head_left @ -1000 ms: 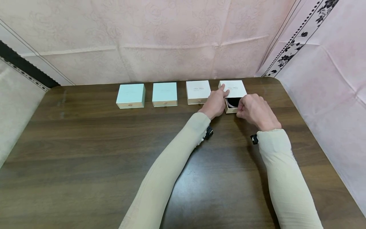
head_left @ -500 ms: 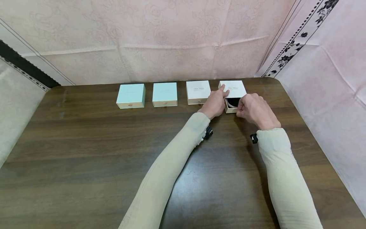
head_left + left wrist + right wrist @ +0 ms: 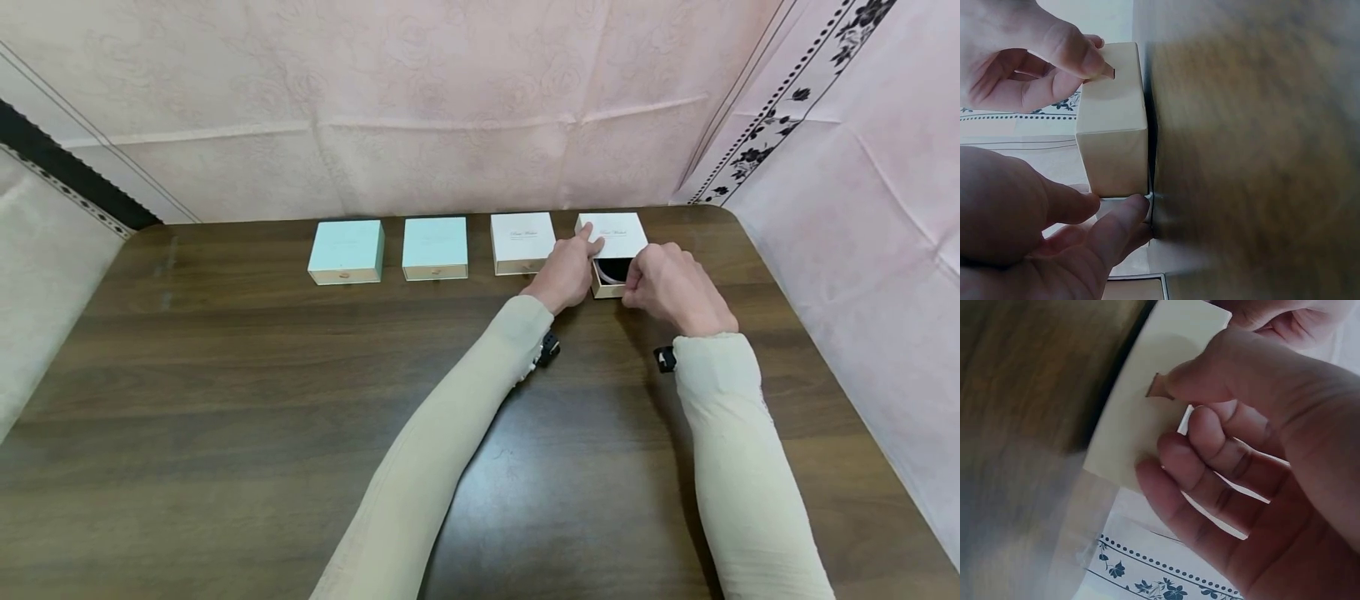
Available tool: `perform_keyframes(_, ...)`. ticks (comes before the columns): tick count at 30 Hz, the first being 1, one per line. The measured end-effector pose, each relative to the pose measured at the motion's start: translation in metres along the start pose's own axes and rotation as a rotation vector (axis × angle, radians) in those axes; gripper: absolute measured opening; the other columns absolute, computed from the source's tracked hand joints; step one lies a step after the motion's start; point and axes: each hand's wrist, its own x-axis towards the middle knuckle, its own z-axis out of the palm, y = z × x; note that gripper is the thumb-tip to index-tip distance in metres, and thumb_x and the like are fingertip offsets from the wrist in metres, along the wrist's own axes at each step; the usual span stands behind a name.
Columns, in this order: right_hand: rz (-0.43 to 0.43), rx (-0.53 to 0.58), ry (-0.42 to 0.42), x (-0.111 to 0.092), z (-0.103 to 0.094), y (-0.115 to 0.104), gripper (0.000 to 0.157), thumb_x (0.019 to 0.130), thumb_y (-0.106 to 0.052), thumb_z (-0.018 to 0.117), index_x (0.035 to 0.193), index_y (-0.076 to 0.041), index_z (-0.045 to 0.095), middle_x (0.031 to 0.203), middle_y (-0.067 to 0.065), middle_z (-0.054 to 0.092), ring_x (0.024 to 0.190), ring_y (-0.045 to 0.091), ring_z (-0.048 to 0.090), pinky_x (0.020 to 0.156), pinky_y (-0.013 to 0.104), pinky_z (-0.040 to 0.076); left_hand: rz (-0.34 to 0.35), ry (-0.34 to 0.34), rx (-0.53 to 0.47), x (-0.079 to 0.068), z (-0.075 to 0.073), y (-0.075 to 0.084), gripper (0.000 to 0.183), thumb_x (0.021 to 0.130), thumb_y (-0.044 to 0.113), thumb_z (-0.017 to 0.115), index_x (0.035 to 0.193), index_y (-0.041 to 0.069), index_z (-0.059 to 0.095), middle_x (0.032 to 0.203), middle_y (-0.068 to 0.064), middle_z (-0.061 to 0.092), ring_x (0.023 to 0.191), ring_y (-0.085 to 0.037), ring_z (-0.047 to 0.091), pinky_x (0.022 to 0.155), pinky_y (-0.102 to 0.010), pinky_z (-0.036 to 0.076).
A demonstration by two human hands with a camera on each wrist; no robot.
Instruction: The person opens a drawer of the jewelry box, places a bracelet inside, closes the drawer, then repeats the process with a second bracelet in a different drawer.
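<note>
A white drawer box [image 3: 613, 227] with fine lettering on top stands at the right end of a row. Its cream drawer [image 3: 608, 292] is slid partway out, showing a dark inside with a pale curved edge. My left hand [image 3: 564, 271] holds the box's left side, one finger lying on its top. In the left wrist view, left fingertips [image 3: 1133, 206] are right where sleeve and drawer meet. My right hand [image 3: 678, 292] pinches the small brown pull tab [image 3: 1159, 386] on the drawer front, seen in the right wrist view; its other fingers are loosely bent.
Left of this box stand another white box [image 3: 522, 235] and two mint-green boxes [image 3: 433, 242], their drawers pushed in. All are on a brown wooden table [image 3: 262, 400], near its back edge. Pale patterned cloth [image 3: 450, 100] hangs behind and at both sides.
</note>
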Motion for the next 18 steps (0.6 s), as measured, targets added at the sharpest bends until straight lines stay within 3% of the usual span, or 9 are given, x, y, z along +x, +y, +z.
perform_keyframes(7,0.018,0.017,-0.021,0.0029,-0.0010,-0.0008,0.006,0.075,-0.006,0.071,0.072,-0.008,0.076,0.077,0.008,0.071,0.070,0.026,0.062,0.065,0.045,0.052,0.008,0.023,0.050,0.0002,0.0016,-0.0005,0.052,0.108,0.005,0.036,0.157,0.023,0.039,0.173,0.003,0.017,0.152,-0.021,0.033,0.113,-0.024,0.042)
perform_keyframes(18,0.020,0.027,-0.016,0.0033,-0.0013,-0.0001,0.006,0.076,-0.005,0.072,0.072,-0.008,0.076,0.079,0.009,0.072,0.072,0.026,0.063,0.067,0.046,0.052,0.005,0.003,0.066,0.0005,0.0006,0.0008,0.053,0.109,0.006,0.035,0.158,0.024,0.037,0.173,0.005,0.014,0.153,-0.022,0.033,0.106,-0.021,0.047)
